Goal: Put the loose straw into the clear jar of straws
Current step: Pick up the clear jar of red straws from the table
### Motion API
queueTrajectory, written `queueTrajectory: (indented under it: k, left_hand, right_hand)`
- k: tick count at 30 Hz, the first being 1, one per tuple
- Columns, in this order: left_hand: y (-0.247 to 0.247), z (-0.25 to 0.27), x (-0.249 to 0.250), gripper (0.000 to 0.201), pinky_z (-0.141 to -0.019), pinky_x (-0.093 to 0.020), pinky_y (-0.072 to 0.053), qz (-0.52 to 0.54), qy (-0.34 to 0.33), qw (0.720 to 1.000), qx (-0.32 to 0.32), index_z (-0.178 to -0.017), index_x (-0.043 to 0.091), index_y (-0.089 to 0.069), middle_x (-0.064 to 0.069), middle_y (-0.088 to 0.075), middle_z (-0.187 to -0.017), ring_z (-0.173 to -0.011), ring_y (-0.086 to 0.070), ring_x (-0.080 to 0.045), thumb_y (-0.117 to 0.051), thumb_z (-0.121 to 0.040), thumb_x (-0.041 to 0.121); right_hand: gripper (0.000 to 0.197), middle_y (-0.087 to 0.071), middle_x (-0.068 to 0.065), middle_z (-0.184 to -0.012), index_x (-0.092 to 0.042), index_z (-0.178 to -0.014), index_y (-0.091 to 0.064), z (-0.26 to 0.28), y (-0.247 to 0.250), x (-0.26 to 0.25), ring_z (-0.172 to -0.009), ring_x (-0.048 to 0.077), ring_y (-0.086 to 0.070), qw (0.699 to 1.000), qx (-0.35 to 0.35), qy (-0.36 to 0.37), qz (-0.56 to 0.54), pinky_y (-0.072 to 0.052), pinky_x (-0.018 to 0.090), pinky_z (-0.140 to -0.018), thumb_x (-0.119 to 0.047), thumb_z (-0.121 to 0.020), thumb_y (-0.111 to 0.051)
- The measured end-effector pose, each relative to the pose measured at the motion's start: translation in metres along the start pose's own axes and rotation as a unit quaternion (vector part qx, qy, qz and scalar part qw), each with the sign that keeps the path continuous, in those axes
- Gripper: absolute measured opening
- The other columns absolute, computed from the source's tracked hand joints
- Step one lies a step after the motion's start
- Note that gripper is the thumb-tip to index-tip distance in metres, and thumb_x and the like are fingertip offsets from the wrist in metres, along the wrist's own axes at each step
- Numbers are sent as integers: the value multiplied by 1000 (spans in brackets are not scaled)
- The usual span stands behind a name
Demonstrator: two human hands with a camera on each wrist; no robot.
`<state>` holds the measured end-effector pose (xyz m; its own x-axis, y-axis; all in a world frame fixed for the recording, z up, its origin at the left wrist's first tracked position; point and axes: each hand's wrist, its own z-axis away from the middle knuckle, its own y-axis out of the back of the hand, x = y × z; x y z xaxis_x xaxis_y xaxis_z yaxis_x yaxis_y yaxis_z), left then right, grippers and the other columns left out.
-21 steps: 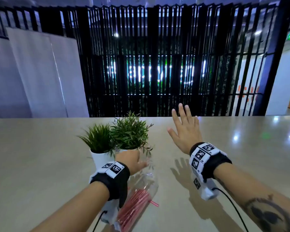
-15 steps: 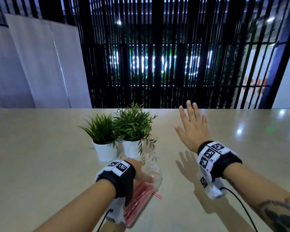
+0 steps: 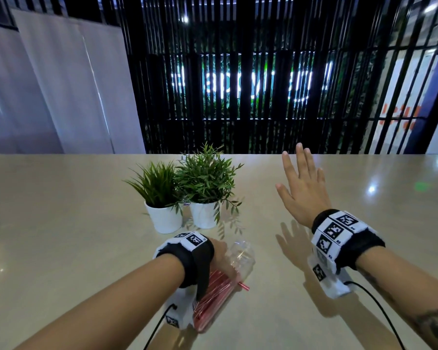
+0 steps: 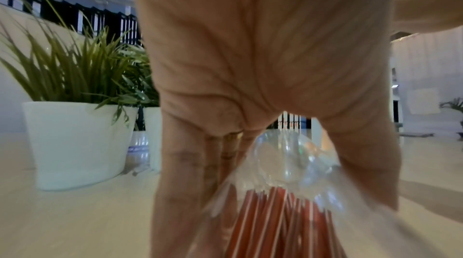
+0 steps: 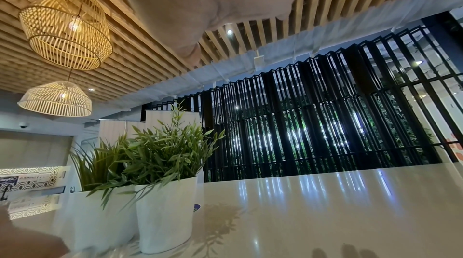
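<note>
My left hand [image 3: 221,251] grips a clear jar [image 3: 240,258] round its middle and holds it tilted, mouth pointing away from me, low over the beige table [image 3: 61,236]. Red straws [image 3: 213,291] fill the jar's near end. In the left wrist view my fingers [image 4: 190,173] and thumb wrap the jar [image 4: 288,163] above the straws [image 4: 270,222]. A loose red straw [image 3: 244,286] shows one short end just right of the jar; the rest is hidden. My right hand [image 3: 301,183] hovers flat and spread over the table to the right, holding nothing.
Two small green plants in white pots [image 3: 163,219] [image 3: 204,214] stand just beyond the left hand, also seen in the right wrist view [image 5: 165,212]. A black slatted screen [image 3: 263,84] rises behind the table's far edge. Cables trail from both wrist cameras.
My left hand has drawn the jar back toward me, away from the pots it was level with. The right hand stays spread above the table. The head view has tilted down.
</note>
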<state>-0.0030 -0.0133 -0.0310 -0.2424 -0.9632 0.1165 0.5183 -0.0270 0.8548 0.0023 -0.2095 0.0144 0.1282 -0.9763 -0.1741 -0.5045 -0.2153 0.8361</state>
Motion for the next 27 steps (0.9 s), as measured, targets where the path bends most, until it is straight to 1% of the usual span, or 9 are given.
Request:
queueTrajectory:
  k: [4,8,13,16,18,20,23,25,27]
  left_hand:
    - [0,4,-3,78,-83,-39,-47,108,-45,992,48,-136,9,-25,-17,-50,-129,-106,-55,-33,-63,-77,44]
    - [4,1,-11,81,-79,-36,-47,159,-96,969,166,-138,13,-15,-20,-60,-110,-94,-59,-33,-64,-77,36]
    - [19,6,-16,79,-90,-42,-50,259,-153,909,287,-129,25,-20,-9,-58,-121,-92,-63,-25,-66,-68,44]
    - [28,12,-18,79,-90,-41,-50,284,-164,875,357,-130,26,-18,-7,-54,-123,-99,-59,-23,-65,-70,46]
    - [32,16,-18,80,-88,-46,-50,297,-175,854,390,-128,34,-16,-6,-57,-119,-97,-61,-23,-59,-64,57]
    - [33,18,-17,81,-88,-47,-50,305,-183,840,410,-129,38,-14,-4,-58,-120,-98,-61,-23,-55,-63,62]
    - [32,20,-16,83,-94,-46,-47,322,-195,819,433,-133,38,-9,-2,-51,-131,-109,-57,-21,-54,-67,61]
    - [30,23,-16,79,-93,-46,-47,345,-204,795,455,-132,39,-12,1,-51,-128,-110,-56,-19,-56,-68,56]
    - [27,25,-16,77,-92,-46,-48,363,-206,774,476,-130,40,-17,4,-52,-124,-109,-54,-17,-60,-66,48]
  right_hand:
    - [63,17,5,-156,-23,-145,3,2,3,-3,-143,21,16,1000,8,4,-12,-3,51,-115,-32,-94,-33]
    - [62,13,5,-157,-21,-145,-1,0,5,-10,-144,20,14,999,21,10,-28,-4,50,-115,-31,-94,-34]
    - [59,5,7,-158,-18,-145,-7,-6,8,-20,-145,20,6,996,42,9,-75,-7,46,-117,-30,-94,-34]
    - [57,-13,8,-157,-16,-145,-10,-6,9,-31,-143,22,-14,989,34,11,-146,-18,41,-115,-31,-94,-33]
    - [54,-38,9,-145,-15,-143,-20,-3,10,-43,-130,23,-40,973,12,3,-231,-33,38,-105,-35,-94,-33]
    - [46,-61,6,-116,-13,-131,-43,3,13,-58,-101,18,-60,946,-7,-10,-323,-46,29,-91,-37,-93,-34]
    - [46,-63,-5,-97,-16,-116,-55,10,16,-78,-83,5,-58,895,-34,-18,-445,-47,17,-68,-47,-87,-38]
    - [49,-60,-3,-104,-23,-115,-52,12,16,-87,-90,7,-58,870,-56,-29,-490,-47,21,-69,-54,-78,-44]
    - [43,-56,-8,-102,-27,-114,-46,14,16,-94,-91,9,-58,855,-74,-38,-512,-51,24,-71,-46,-77,-56]
